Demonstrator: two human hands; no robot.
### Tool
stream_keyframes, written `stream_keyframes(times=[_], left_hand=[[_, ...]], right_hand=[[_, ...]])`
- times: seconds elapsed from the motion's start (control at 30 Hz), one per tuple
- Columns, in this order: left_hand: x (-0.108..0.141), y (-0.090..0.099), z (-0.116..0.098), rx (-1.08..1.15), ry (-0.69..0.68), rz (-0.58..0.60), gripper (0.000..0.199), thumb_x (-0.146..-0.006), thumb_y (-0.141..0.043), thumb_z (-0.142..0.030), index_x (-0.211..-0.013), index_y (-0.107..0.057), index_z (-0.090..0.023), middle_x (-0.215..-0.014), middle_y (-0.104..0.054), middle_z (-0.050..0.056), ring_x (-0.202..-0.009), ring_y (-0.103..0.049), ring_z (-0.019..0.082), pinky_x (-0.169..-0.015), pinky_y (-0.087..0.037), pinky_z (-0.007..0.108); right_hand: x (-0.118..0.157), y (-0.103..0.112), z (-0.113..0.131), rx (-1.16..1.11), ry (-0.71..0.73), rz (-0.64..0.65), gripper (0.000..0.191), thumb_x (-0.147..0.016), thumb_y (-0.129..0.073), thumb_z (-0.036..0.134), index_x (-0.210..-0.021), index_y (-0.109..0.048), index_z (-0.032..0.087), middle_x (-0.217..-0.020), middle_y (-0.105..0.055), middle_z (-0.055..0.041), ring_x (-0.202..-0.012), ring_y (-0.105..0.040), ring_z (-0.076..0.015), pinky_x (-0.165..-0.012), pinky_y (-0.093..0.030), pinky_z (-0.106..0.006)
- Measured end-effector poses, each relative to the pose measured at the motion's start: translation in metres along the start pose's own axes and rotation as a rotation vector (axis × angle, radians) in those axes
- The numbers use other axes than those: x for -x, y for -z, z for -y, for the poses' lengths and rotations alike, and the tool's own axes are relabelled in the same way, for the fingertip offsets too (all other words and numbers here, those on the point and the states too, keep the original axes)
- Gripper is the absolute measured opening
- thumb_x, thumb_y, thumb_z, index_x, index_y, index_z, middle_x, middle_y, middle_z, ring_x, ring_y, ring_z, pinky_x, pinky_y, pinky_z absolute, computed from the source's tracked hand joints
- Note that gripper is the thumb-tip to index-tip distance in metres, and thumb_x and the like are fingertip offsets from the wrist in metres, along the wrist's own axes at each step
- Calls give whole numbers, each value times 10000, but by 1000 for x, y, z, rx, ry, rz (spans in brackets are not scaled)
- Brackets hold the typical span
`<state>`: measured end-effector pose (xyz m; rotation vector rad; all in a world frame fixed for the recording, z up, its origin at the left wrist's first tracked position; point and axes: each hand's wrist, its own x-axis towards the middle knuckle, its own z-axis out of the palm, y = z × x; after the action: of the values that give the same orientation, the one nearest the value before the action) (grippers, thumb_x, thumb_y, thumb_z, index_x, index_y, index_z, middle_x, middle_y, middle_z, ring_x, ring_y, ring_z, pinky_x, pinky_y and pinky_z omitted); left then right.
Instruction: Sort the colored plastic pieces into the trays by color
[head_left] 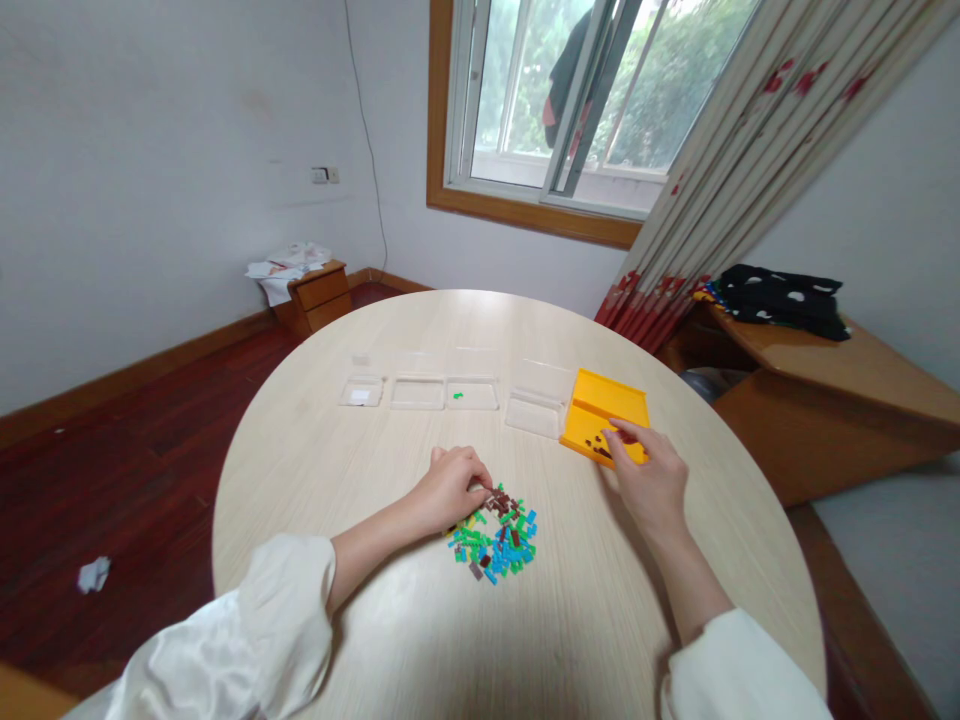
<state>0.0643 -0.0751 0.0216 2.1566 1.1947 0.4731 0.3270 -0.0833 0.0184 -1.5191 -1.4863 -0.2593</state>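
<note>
A pile of small blocks [499,545], green, blue, brown and a few yellow, lies on the round table. My left hand [452,485] is at the pile's upper left edge, its fingertips pinched together beside the brown blocks [502,502]; whatever they hold is too small to make out. Over the open yellow case [611,400] is my right hand [649,470], thumb and fingers close together, with something too small to name at the tips. Several brown pieces [598,443] lie in the case's near half.
Clear open boxes [418,393] stand in a row left of the yellow case; one holds a green piece [458,396]. Beyond the round table [360,620] are a small cabinet [322,298] at left and a wooden desk [847,400] at right.
</note>
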Motion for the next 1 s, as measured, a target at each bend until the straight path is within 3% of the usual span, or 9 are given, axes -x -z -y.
stream_keyframes(times=[0.33, 0.67, 1.0], left_hand=[[0, -1, -2, 15, -13, -14, 43, -741, -662, -191, -753, -703, -184, -803, -621, 27, -840, -559, 195, -826, -292, 352], [0, 0, -1, 3, -27, -19, 100, -772, -589, -127, -740, -675, -168, -826, -618, 32, -861, -551, 195, -824, -281, 363], [6, 7, -2, -14, -246, -327, 141, -855, -526, -177, -878, -664, -199, -882, -610, 37, -885, -524, 180, -821, -300, 344]], right_hand=[[24, -18, 59, -230, 168, 296, 133, -857, -542, 266, -898, -652, 205, -748, -661, -51, -733, -586, -210, -708, -453, -377], [29, -21, 63, -276, 160, 382, 125, -855, -554, 263, -875, -658, 197, -808, -687, -68, -770, -603, -211, -722, -476, -374], [39, -24, 90, -497, -12, 542, 157, -844, -549, 272, -841, -696, 219, -816, -706, -53, -779, -630, -197, -726, -499, -351]])
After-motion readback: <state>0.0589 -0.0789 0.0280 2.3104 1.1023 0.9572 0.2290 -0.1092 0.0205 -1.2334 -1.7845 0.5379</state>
